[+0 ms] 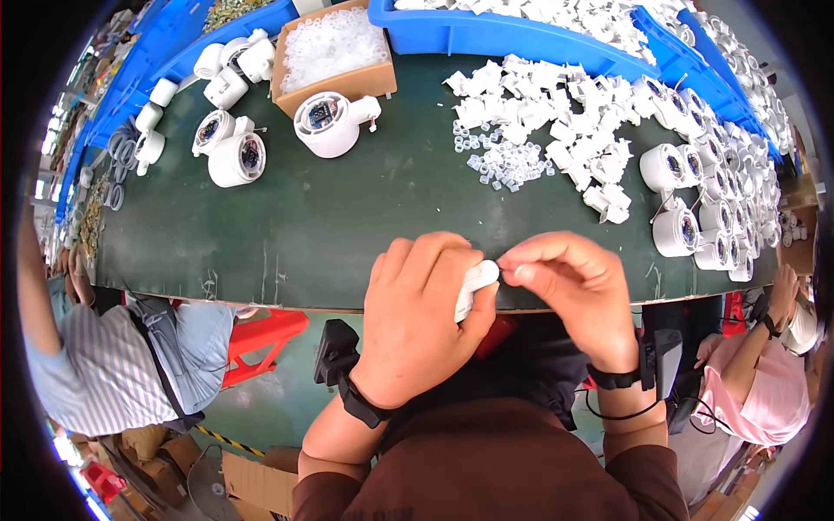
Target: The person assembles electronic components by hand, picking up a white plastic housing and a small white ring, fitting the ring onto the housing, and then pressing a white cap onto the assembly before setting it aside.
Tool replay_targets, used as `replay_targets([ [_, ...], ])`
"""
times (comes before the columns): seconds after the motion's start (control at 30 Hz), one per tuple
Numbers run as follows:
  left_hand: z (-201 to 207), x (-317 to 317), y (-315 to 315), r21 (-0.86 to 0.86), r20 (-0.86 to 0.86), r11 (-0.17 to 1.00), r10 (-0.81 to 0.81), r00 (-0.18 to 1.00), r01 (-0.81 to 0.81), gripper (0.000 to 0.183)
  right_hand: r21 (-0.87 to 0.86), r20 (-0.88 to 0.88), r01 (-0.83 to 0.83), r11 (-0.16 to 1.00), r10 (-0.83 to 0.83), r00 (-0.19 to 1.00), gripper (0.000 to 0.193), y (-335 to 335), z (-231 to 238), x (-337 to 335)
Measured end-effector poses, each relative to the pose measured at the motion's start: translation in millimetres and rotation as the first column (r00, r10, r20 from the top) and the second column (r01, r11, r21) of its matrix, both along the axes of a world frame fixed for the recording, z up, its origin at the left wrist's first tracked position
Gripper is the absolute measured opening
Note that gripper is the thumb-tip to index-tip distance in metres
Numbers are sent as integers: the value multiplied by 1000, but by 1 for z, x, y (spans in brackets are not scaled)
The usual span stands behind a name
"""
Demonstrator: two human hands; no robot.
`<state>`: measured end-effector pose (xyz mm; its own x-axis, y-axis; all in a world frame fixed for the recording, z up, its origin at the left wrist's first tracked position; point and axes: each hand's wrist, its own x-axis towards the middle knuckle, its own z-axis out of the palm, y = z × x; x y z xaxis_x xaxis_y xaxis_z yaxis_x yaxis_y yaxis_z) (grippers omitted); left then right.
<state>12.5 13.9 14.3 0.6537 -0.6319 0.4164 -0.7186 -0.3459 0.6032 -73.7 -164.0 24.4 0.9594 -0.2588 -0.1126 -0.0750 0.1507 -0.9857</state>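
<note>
Above the table's near edge, my left hand (pixel 415 317) is wrapped round a small white plastic part (pixel 481 278) with a rounded end, most of it covered by the fingers. Thumb and forefinger of my right hand (pixel 584 282) are pinched together just beside that rounded end. Something thin and dark may sit between those fingertips, too small to name. Beyond the hands lie a heap of white plastic brackets (pixel 599 156) and a pile of small clear plastic rings (pixel 508 165).
A cardboard box (pixel 365 80) of clear pieces stands at the back of the green table (pixel 347 217), by a blue bin (pixel 486 33). White round housings (pixel 330 130) stand at left, several more (pixel 676 230) at right. Co-workers sit on both sides, one near a red stool (pixel 261 343).
</note>
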Motion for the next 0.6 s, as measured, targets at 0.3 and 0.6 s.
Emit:
replay_targets([
  [0.3, -7, 2, 0, -30, 23, 999, -19, 1000, 20, 31, 96, -29, -102, 990, 105, 994, 17, 4, -1, 11],
  [0.6, -10, -1, -3, -80, 16, 997, -4, 1000, 5, 36, 250, -97, -5, 968, 30, 995, 9, 17, -5, 12],
])
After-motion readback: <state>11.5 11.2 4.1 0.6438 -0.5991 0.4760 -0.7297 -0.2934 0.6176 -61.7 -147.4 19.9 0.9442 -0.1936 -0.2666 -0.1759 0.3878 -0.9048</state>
